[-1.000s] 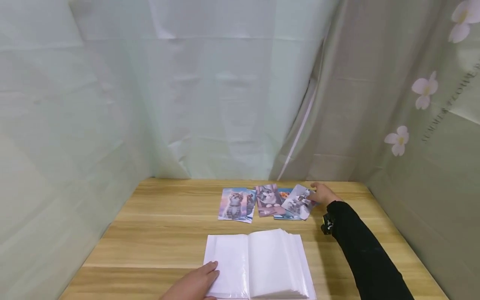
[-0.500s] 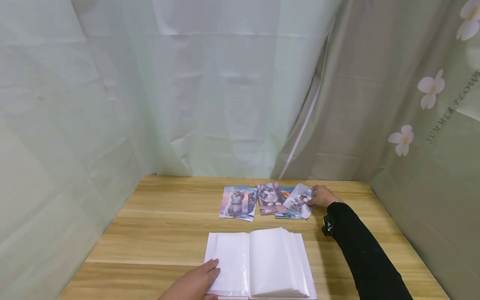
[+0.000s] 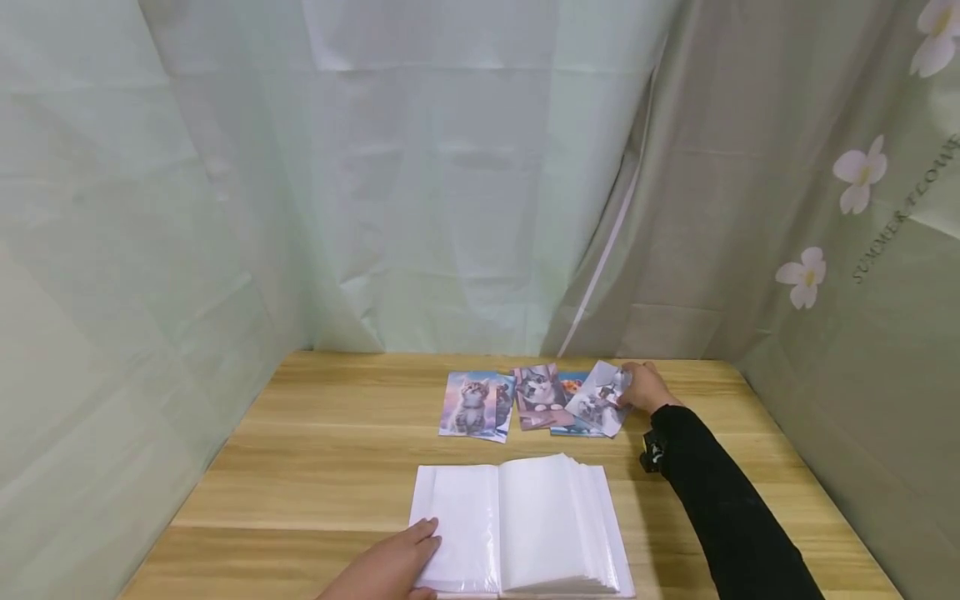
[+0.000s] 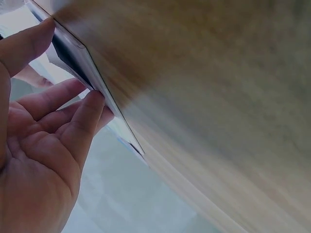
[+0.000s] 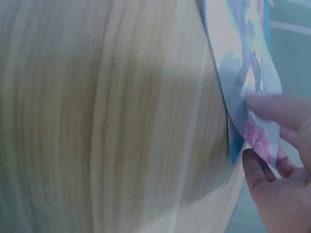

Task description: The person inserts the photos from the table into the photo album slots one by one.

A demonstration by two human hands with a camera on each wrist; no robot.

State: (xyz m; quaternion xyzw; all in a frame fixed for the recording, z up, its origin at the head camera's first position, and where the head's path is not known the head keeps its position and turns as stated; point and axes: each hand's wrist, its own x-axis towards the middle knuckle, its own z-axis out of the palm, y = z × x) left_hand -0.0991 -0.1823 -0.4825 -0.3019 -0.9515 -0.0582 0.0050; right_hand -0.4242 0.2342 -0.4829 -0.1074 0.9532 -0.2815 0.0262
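My left hand (image 3: 390,562) rests its fingers on the left edge of an open photo album (image 3: 540,521) with blank white pages. In the left wrist view, its thumb and fingertips (image 4: 92,99) touch the album's edge (image 4: 114,104). At the back of the table, my right hand (image 3: 647,387) pinches the right edge of a grey cat picture card (image 3: 596,404). The right wrist view shows the thumb over the card (image 5: 233,53) and fingers behind it; the card bends up there. Beneath it lies a blue card (image 3: 573,429), mostly covered.
Left of the held card lie a pinkish cat card (image 3: 536,400) and a kitten card (image 3: 467,408) that overlaps another card (image 3: 504,408). They lie on a wooden table (image 3: 322,467). Curtains (image 3: 450,208) hang along the back and both sides.
My right hand has taken hold of the grey cat card's right edge, and that edge has lifted slightly. My left hand stays at the album. The head view has shifted a little.
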